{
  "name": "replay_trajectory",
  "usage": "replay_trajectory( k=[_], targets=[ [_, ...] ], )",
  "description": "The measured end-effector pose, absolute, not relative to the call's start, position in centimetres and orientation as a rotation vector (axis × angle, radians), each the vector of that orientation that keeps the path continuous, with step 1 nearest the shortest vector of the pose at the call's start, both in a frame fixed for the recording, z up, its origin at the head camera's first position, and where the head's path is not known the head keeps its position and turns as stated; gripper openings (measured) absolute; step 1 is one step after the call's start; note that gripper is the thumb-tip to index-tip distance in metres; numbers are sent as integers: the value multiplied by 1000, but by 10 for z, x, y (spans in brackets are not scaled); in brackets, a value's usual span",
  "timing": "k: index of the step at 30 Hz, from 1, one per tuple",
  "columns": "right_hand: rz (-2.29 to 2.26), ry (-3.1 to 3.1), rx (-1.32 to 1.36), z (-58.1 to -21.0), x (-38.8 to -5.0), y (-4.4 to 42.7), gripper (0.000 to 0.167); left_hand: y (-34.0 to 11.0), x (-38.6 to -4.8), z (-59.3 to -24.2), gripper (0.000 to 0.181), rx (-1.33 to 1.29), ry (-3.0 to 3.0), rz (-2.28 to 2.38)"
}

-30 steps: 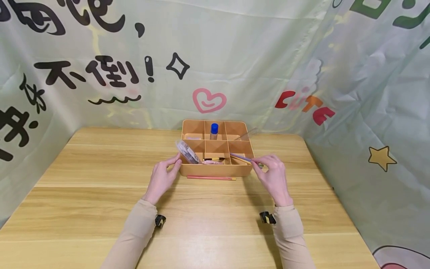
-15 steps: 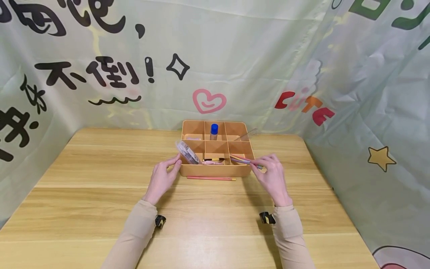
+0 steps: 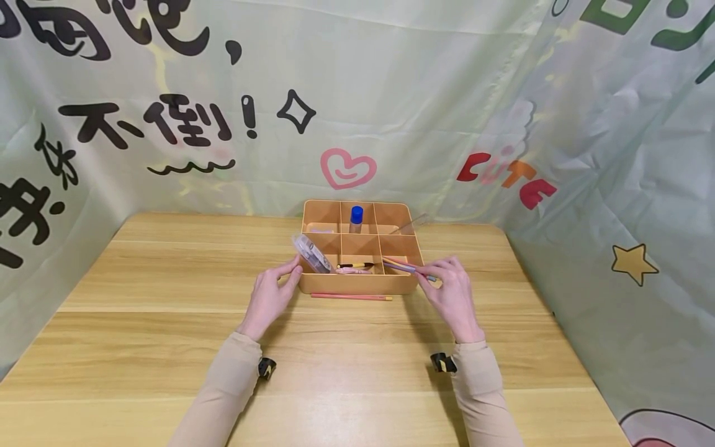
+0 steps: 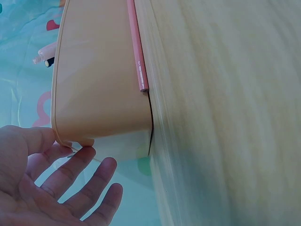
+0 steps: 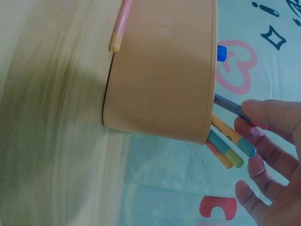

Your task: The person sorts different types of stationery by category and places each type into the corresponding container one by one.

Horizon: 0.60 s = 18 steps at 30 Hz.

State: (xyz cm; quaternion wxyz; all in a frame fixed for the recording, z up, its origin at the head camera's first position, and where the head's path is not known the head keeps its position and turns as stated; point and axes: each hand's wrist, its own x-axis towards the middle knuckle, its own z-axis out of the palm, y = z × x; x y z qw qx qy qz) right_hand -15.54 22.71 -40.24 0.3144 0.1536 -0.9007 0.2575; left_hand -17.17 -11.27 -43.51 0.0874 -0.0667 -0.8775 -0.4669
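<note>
A tan six-compartment organizer box point(image 3: 360, 284) stands near the back of the table. My left hand point(image 3: 269, 298) pinches the rim at its front left corner; in the left wrist view the thumb and index finger meet there while the other fingers spread. At the front right compartment, my right hand point(image 3: 451, 295) pinches the end of a purple-grey pencil point(image 5: 228, 105) between thumb and index finger. Several other pencils lean out of that compartment beside it, including an orange one with a blue end point(image 5: 230, 133). A pink pencil point(image 3: 352, 297) lies on the table along the box's front.
The box also holds a blue-capped glue stick point(image 3: 355, 218), a clear plastic case point(image 3: 313, 253) leaning at front left, a yellow-and-black pen point(image 3: 354, 265) and a clear ruler-like strip point(image 3: 410, 223) sticking out at back right. A printed cloth point(image 3: 402, 93) hangs behind the table.
The pencil in my right hand has shifted slightly down, and the pencils in the front right compartment lie closer together. My left hand has stayed at the box corner.
</note>
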Motion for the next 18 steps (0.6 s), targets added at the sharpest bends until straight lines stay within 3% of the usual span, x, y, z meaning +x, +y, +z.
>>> replay_trajectory(
  k=[18],
  targets=[
    [619,-2361,404,-410,-159,226,11,-113,-172,-436,38,-198,-2615,-1387]
  ],
)
